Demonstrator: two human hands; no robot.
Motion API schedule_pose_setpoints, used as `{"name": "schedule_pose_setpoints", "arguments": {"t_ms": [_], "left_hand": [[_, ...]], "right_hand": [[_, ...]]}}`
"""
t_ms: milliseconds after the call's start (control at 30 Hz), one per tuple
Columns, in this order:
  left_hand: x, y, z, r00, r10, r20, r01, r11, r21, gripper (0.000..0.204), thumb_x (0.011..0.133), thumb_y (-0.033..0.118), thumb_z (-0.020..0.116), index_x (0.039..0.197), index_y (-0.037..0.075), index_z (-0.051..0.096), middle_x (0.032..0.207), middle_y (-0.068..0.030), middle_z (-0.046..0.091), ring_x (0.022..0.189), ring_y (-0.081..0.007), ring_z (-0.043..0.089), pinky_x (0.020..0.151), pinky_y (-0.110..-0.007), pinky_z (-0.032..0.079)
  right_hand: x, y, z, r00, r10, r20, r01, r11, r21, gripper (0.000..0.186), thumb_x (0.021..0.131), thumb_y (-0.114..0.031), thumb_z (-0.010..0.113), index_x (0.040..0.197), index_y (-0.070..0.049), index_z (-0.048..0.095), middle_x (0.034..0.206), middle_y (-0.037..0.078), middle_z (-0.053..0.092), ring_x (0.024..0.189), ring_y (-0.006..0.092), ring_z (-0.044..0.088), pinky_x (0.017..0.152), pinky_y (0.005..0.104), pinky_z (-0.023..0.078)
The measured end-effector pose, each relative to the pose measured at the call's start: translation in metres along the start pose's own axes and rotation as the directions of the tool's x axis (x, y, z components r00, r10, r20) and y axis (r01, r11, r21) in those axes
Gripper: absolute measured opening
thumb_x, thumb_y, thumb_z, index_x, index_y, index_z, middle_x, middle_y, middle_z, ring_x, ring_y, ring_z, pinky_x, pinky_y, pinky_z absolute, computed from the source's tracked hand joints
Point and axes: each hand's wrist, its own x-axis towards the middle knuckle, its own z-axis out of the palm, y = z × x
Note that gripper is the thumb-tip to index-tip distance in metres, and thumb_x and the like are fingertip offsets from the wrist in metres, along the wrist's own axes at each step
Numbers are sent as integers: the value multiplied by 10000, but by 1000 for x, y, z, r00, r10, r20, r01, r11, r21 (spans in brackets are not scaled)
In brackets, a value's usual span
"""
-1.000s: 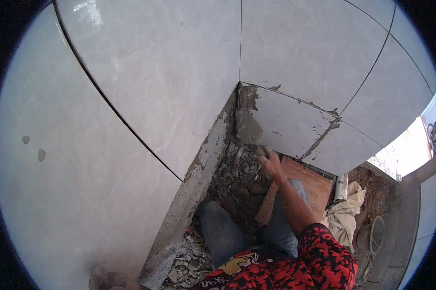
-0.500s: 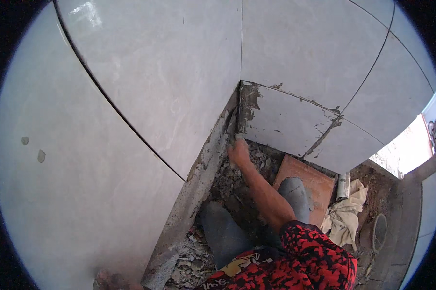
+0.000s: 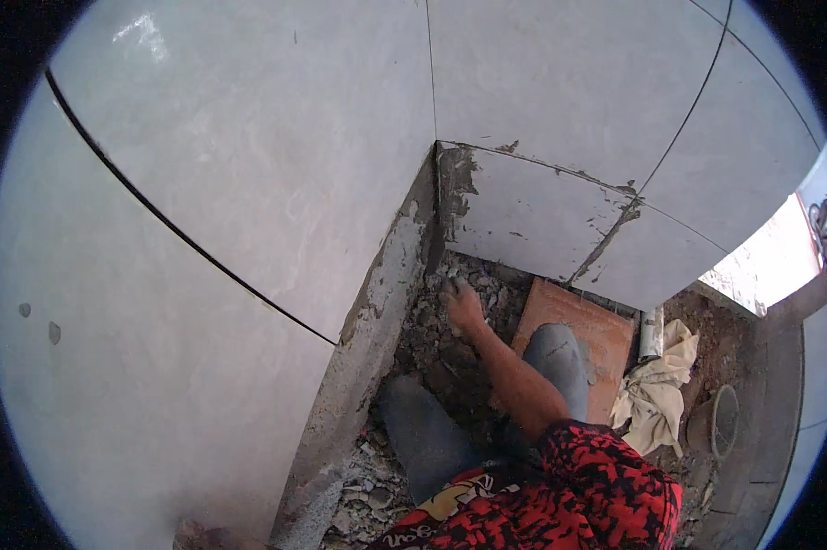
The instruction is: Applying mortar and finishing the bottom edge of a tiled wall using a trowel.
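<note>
My right hand (image 3: 463, 306) is closed at the foot of the wall corner, over the rubble. From it a narrow grey trowel (image 3: 435, 249) points up along the corner; its handle is mostly covered by my fingers. Beside it stands a low pale wall tile (image 3: 528, 206), smeared with grey mortar at its left end and along its joints. To the left, a bare strip of rough cement (image 3: 388, 275) runs under the large tiles. My left hand (image 3: 198, 534) shows only in part and dimly at the lower left edge, by the tiled wall; its fingers are not clear.
Broken stones and rubble (image 3: 369, 490) cover the ground around my knees. A reddish-brown square tile (image 3: 555, 307) lies by my right knee. Further right are a pale cloth (image 3: 659, 390), a short pipe (image 3: 651, 332) and a round bucket (image 3: 714, 423). Large tiled walls (image 3: 221, 183) rise left and ahead.
My right hand has drawn back with the trowel, down and slightly right, away from the mortared corner. The view has shifted a little. My left hand stays at the lower left.
</note>
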Motion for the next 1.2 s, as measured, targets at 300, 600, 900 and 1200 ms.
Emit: {"name": "schedule_pose_setpoints", "arguments": {"t_ms": [300,600,900,1200], "left_hand": [[1,0,-7,1000,1,-4,-1,1000,22,348,883,204,464,1098,-68,444,912,-213,543,648,-220,546,517,-296,465],[5,-3,-2,999,34,3,-34,999,40,349,881,200,466,1104,-68,445,927,-207,541,662,-221,546,537,-299,464],[6,-13,45,996,73,43,-69,995,-73,351,879,196,469,1109,-68,446,941,-202,538,676,-222,545,558,-302,464],[2,-14,42,993,105,53,-98,987,-126,353,877,193,471,1115,-67,447,956,-197,536,690,-222,544,579,-305,463]], "right_hand": [[20,-79,-6,983,-145,114,180,884,-431,406,756,-183,564,1059,72,474,1042,261,534,987,428,489,845,458,399],[-61,-97,-122,920,-378,-101,330,889,-316,473,780,-142,561,1199,21,415,1097,223,532,1023,368,508,870,398,404],[-170,96,-298,936,-11,-351,-204,796,-569,407,750,-189,598,1097,-35,453,938,254,545,885,422,522,707,445,423],[-306,245,-285,748,358,-558,-571,776,-268,492,735,-199,612,1161,-11,453,1049,237,546,997,370,522,825,410,415]]}}
